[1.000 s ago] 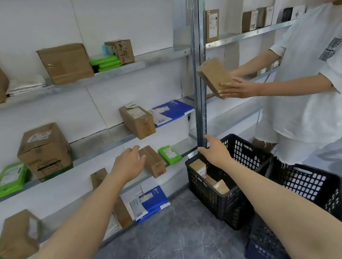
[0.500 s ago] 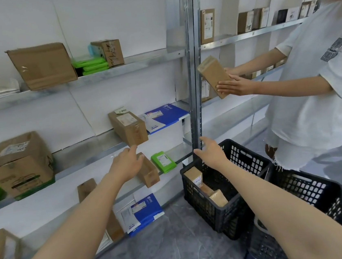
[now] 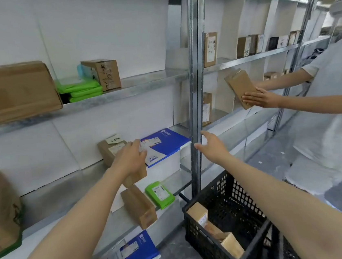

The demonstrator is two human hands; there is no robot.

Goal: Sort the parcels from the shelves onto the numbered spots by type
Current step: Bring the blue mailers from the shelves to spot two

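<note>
"Head view, middle of the frame: what is the left hand (image 3: 129,158) after?"

"The brown box (image 3: 107,155) standing on the middle shelf (image 3: 65,184), just left of the blue and white mailer (image 3: 167,142). The hand lies over the box's front, with fingers stretched toward its top right corner and not curled round it. I cannot tell whether they touch the cardboard."

"And the right hand (image 3: 212,147)?"

"It is spread and holds nothing, in the air just beside the metal upright (image 3: 194,84), above the black crate (image 3: 200,243)."

"So how should the pick go?"

"I judge the reach is nearly done and the grasp not yet made. Wrap the left fingers over the top edge and tip the box forward, then bring the right hand under its right side. The box looks tall and narrow, so two hands will steady it."

"Anything to watch?"

"A paper slip (image 3: 113,139) sits loose on top and could slide off, and the mailer's edge lies close enough to be dragged along. Pull the box straight out. The numbered spots are not in view, so read the label before choosing where it goes."
</note>
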